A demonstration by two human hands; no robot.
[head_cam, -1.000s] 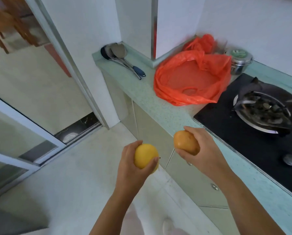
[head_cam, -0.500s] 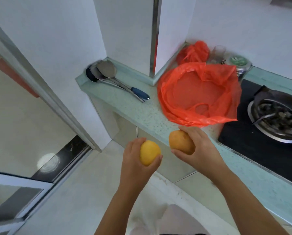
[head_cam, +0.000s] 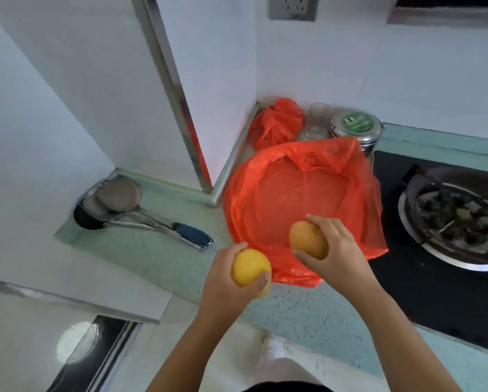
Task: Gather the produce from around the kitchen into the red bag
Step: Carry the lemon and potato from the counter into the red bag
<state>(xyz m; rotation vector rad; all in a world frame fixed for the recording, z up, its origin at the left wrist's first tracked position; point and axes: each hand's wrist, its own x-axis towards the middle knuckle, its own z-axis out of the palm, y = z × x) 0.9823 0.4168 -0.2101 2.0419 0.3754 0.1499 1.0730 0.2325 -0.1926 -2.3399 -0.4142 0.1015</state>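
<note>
The red bag (head_cam: 293,188) lies spread open on the counter (head_cam: 157,256). The right hand (head_cam: 336,250) cups an orange fruit (head_cam: 307,240) over its mouth, likely to drop it in. At the bag's seven o'clock, the left hand (head_cam: 225,281) grips a yellow fruit (head_cam: 249,267).

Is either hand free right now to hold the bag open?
No: the left hand grips a yellow fruit, and the right hand grips an orange-brown fruit over the red bag.
</note>
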